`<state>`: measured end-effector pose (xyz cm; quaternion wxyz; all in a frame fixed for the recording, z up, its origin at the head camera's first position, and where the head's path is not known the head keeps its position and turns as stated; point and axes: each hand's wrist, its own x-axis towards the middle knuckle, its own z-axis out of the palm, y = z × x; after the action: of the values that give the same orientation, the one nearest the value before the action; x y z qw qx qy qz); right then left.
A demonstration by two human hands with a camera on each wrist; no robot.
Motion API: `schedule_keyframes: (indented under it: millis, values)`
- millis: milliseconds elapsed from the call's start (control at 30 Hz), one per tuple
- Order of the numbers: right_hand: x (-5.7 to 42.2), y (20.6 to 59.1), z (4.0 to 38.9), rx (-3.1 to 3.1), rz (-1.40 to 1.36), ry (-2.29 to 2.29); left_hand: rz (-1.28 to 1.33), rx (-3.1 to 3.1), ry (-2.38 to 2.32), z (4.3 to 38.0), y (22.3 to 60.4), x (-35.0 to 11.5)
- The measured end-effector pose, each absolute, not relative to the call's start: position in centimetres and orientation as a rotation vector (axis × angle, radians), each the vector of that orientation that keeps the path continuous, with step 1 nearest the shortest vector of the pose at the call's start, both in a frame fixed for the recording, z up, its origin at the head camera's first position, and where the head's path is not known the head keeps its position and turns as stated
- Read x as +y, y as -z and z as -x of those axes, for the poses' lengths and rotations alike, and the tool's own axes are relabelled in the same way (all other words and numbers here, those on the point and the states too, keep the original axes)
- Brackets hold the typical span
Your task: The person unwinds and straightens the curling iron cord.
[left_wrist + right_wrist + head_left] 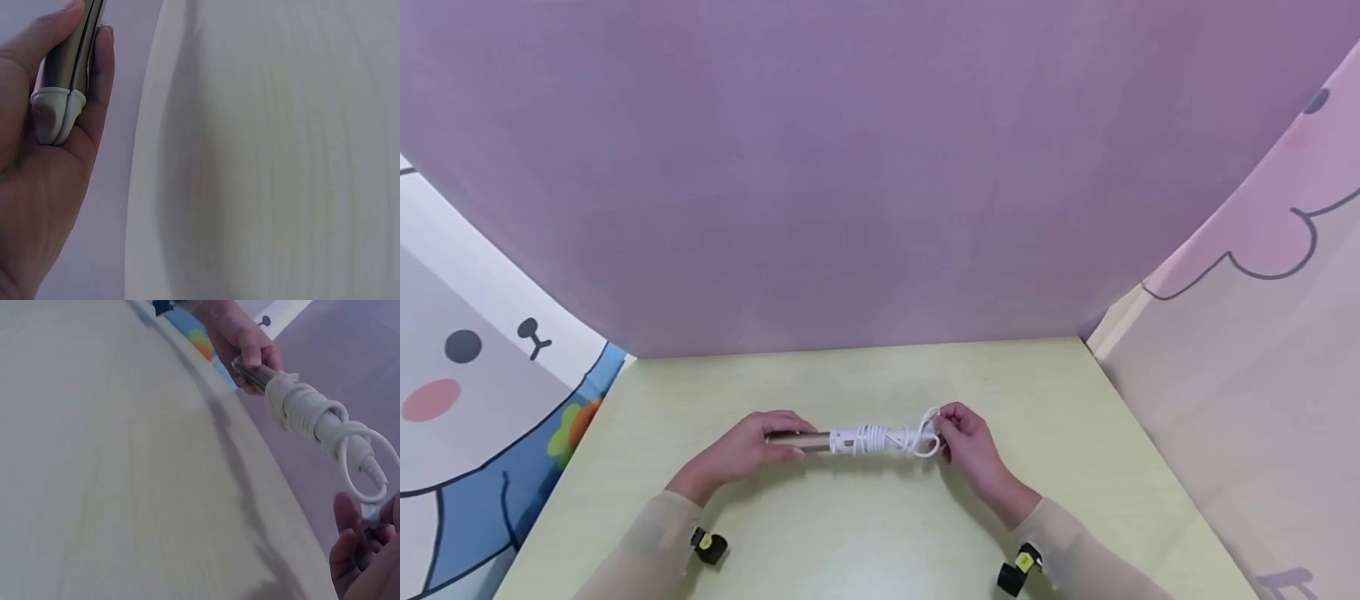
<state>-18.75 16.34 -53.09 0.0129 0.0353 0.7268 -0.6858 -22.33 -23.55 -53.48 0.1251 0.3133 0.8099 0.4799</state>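
At the far left, a printed panel [475,417] stands along the table's [850,533] left edge. Your left wrist carries a small black device [711,546]. Your left hand [748,448] grasps the brown barrel [812,442] of what looks like a hair iron [842,442], thumb to one side and fingers to the other; that grip presumably presses its two long halves together, and their pale tips [50,119] lie over your palm.

The hair iron is held up above the table, roughly parallel to the far edge and about midway between the side edges. Along its white handle [326,429] the white cord [872,439] is wound in close coils, probably so that it doesn't trail, with a loose loop at the right end. There your right hand [976,450] pinches what appears to be the plug [370,515] between thumb and fingers, perhaps because that is the cord's free end. A second black device [1013,577] sits at your right wrist, and a pale panel [1225,400] rises past the table's right edge.
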Motion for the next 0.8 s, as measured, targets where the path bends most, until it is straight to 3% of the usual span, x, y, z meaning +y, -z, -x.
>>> schedule_keyframes:
  millis: [367, 800]
  values:
    - [17.8, 52.6, 19.2, 2.500, 0.151, 2.002, -0.840, 2.426, -1.382, 22.0, 53.8, -24.5]
    - [19.3, 52.3, 18.6, 2.244, 0.525, 1.782, -0.694, 2.547, -1.450, 22.5, 53.1, -25.4]
